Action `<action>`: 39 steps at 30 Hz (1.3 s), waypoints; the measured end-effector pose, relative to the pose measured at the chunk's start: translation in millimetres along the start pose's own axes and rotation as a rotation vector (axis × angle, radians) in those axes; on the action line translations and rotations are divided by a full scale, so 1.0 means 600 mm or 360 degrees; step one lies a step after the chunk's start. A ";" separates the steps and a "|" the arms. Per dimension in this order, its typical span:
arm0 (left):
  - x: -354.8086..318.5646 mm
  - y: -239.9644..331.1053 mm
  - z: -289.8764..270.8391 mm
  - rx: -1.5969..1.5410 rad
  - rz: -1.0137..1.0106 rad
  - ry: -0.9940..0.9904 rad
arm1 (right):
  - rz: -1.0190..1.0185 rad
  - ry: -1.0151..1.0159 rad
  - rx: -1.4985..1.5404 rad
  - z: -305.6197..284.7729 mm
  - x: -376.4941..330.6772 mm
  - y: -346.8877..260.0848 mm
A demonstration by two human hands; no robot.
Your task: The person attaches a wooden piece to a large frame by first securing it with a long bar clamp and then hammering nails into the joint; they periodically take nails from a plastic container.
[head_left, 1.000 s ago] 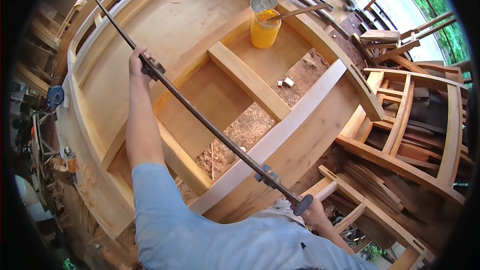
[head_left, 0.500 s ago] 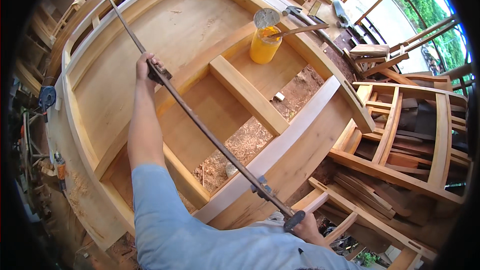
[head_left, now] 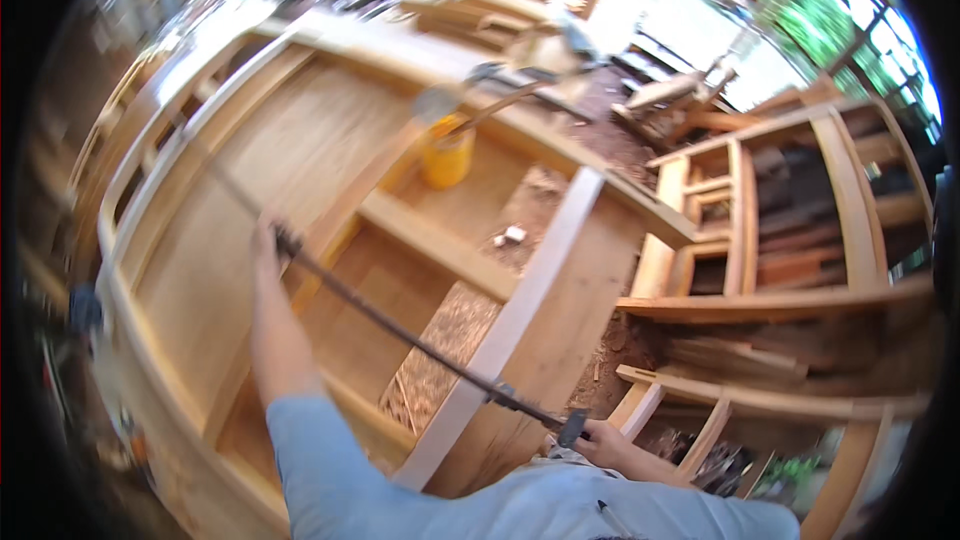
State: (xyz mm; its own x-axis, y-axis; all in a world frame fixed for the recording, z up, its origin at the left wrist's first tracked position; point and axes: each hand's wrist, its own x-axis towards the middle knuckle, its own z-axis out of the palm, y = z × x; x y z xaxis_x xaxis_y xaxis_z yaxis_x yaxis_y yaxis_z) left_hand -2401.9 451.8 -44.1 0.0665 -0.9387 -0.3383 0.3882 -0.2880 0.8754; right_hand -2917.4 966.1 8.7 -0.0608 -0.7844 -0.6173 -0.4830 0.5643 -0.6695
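A long dark metal bar clamp (head_left: 400, 331) slants across a large wooden panel frame (head_left: 430, 243) in front of me. My left hand (head_left: 268, 243) is closed around the bar near a sliding jaw. At the near end, my right hand (head_left: 603, 443) grips the clamp beside its dark end piece (head_left: 573, 428), which partly hides the fingers. Another bluish jaw (head_left: 503, 393) sits on the bar close to that end. Inside the frame stands a yellow glue pot (head_left: 447, 162) with its lid tipped back and a wooden stick (head_left: 505, 103) leaning out.
A hammer (head_left: 485, 72) lies near the frame's far edge, blurred. Other wooden frames (head_left: 735, 220) and stacked boards stand at the right. Wood shavings (head_left: 440, 355) and a small white block (head_left: 514, 234) show on the ground through the frame's opening.
My view has swung, so the frame and pot now appear further left and lower. Both hands still hold the bar clamp, which keeps nearly the same slant across the frame.
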 end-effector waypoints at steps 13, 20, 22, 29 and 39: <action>-0.300 -0.127 0.059 0.1379 0.0985 0.1013 | -0.0490 -0.0184 0.0291 -0.007 0.030 0.042; -0.627 -0.244 0.197 0.1587 0.0558 0.0512 | -0.0589 -0.0508 0.0186 -0.013 0.056 0.060; -0.675 -0.255 0.222 0.1801 0.0474 0.0277 | -0.0517 -0.0564 0.0218 -0.013 0.061 0.061; -0.729 -0.274 0.253 0.2645 0.0475 0.0142 | -0.0551 -0.0464 0.0219 -0.010 0.059 0.065; -0.727 -0.265 0.256 0.2528 0.0475 0.0180 | -0.0680 -0.0205 0.0077 0.000 0.051 0.071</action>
State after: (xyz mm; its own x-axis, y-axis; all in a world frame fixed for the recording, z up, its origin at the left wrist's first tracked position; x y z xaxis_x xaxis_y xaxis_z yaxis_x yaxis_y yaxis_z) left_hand -2634.0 878.3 17.1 0.0530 -0.9969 -0.0590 -0.9370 -0.0700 0.3421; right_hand -2939.7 966.1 -38.9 0.2457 -0.9131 -0.3254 -0.3993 0.2105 -0.8923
